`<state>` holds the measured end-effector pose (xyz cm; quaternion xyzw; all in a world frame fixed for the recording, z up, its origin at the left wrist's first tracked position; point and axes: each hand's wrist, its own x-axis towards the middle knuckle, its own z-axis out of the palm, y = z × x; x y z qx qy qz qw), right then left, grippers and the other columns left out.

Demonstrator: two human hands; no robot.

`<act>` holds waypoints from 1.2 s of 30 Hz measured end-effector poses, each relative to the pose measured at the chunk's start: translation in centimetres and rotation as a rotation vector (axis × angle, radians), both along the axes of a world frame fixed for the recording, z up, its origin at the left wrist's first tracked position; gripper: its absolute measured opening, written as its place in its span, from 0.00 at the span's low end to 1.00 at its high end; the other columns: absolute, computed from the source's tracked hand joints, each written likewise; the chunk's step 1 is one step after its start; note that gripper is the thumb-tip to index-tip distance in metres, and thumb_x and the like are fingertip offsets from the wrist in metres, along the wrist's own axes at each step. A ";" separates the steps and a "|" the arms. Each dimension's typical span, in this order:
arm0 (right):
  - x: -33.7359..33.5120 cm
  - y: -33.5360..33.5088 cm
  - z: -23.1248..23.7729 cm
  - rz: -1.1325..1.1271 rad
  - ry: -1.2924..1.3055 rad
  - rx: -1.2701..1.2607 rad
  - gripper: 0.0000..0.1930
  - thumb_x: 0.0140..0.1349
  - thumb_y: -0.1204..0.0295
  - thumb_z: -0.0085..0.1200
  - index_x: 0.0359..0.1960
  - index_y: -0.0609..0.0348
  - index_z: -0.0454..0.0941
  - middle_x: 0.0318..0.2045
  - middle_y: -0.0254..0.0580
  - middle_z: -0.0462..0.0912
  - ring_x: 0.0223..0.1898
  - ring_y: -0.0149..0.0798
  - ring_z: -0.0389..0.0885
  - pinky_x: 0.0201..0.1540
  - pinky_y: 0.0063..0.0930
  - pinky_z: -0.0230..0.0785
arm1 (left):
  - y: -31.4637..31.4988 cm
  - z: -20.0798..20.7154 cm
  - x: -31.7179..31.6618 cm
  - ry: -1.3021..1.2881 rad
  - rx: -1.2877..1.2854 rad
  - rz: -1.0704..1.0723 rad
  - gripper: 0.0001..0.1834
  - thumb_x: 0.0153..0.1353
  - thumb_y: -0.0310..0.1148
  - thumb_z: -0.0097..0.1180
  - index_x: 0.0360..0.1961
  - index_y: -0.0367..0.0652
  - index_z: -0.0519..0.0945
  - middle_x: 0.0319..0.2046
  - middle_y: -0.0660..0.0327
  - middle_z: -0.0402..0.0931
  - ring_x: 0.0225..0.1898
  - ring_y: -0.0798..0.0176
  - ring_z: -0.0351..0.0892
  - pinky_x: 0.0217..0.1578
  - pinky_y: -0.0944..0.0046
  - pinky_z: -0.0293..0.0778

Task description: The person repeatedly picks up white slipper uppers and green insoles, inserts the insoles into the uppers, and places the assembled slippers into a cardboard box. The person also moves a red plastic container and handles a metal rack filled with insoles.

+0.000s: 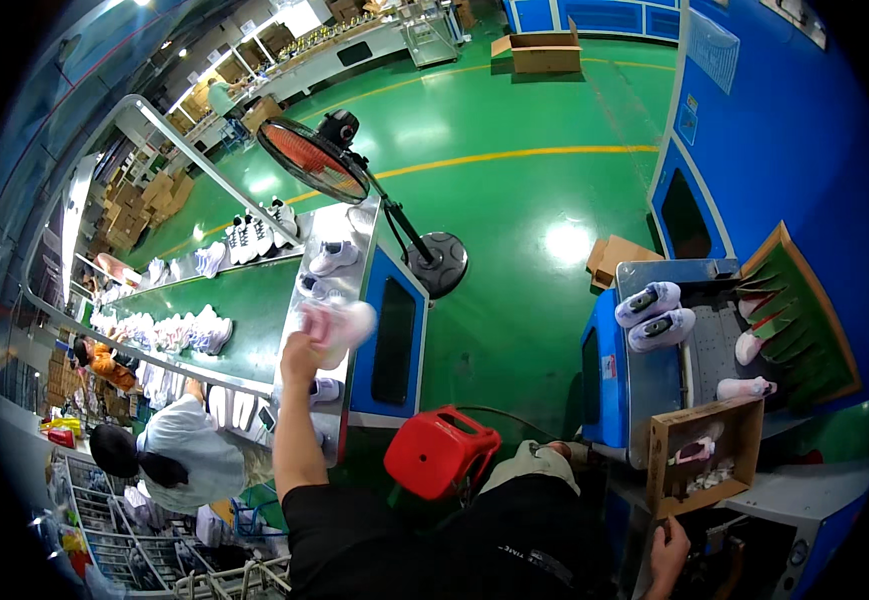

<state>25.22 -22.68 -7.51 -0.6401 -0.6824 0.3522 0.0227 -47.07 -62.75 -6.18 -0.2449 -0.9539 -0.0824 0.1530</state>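
My left hand (300,352) is stretched over the end of the conveyor bench, closed on a pale pink and white sneaker (339,332), which is slightly blurred. Below and around it, more sneakers rest on the metal bench end, including a white one (333,257) just beyond. Down at the lower right, my right hand (668,552) is beside the lower edge of a cardboard box (658,462). Its fingers are loosely bent and apart, and I see nothing in them. Inside the box lie a pink and white piece (694,450) and small white bits.
A red stool (431,455) stands in front of me, a fan (314,160) beyond the bench. Two sneakers (660,330) sit on the blue machine (604,375) at right. A co-worker (189,450) works at the conveyor (254,300), which carries several shoes.
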 end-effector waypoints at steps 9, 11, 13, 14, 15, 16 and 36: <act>-2.5 1.4 3.2 0.060 0.136 0.166 0.16 0.66 0.73 0.56 0.53 0.67 0.82 0.50 0.57 0.85 0.52 0.54 0.83 0.56 0.42 0.75 | 19.9 -10.2 7.8 -0.331 0.262 -0.115 0.13 0.63 0.37 0.56 0.38 0.36 0.83 0.35 0.44 0.84 0.39 0.39 0.85 0.41 0.49 0.80; -2.6 2.5 5.6 0.036 0.235 0.326 0.12 0.63 0.76 0.59 0.46 0.69 0.84 0.44 0.55 0.87 0.45 0.54 0.86 0.49 0.39 0.78 | 27.9 -14.5 13.7 -0.617 0.156 -0.421 0.13 0.63 0.37 0.58 0.42 0.39 0.84 0.38 0.46 0.84 0.42 0.42 0.85 0.44 0.49 0.79; 0.1 4.4 6.2 0.041 0.231 0.642 0.12 0.64 0.78 0.58 0.47 0.69 0.84 0.45 0.56 0.86 0.46 0.53 0.86 0.51 0.40 0.77 | 37.1 -17.8 20.6 -0.789 0.105 -0.733 0.14 0.63 0.37 0.58 0.45 0.39 0.83 0.39 0.46 0.84 0.44 0.42 0.84 0.46 0.49 0.79; 1.5 5.6 7.3 0.043 0.185 0.810 0.12 0.65 0.78 0.57 0.48 0.69 0.83 0.46 0.56 0.86 0.47 0.52 0.86 0.52 0.41 0.77 | 41.8 -18.4 24.3 -0.849 0.066 -0.879 0.15 0.63 0.37 0.58 0.46 0.40 0.83 0.39 0.46 0.85 0.45 0.43 0.84 0.46 0.49 0.79; 2.4 6.7 8.8 -0.109 0.111 0.941 0.13 0.67 0.78 0.55 0.51 0.69 0.82 0.49 0.56 0.85 0.50 0.52 0.85 0.54 0.42 0.76 | 46.2 -18.6 27.2 -0.883 0.022 -1.003 0.15 0.63 0.37 0.58 0.47 0.39 0.83 0.39 0.47 0.85 0.45 0.43 0.84 0.47 0.49 0.79; 3.4 7.8 10.5 -0.256 0.031 1.068 0.14 0.69 0.79 0.53 0.53 0.70 0.81 0.53 0.56 0.84 0.53 0.52 0.84 0.56 0.43 0.75 | 50.7 -18.6 30.3 -0.916 -0.024 -1.124 0.16 0.63 0.37 0.58 0.47 0.39 0.83 0.40 0.47 0.85 0.46 0.43 0.84 0.48 0.49 0.79; 14.3 16.3 5.5 -0.504 -0.924 1.626 0.27 0.77 0.59 0.23 0.66 0.65 0.61 0.66 0.60 0.65 0.70 0.59 0.60 0.72 0.62 0.46 | 88.8 -22.1 59.7 -0.915 -0.471 -1.372 0.30 0.56 0.46 0.69 0.53 0.41 0.72 0.48 0.42 0.82 0.51 0.41 0.82 0.49 0.45 0.78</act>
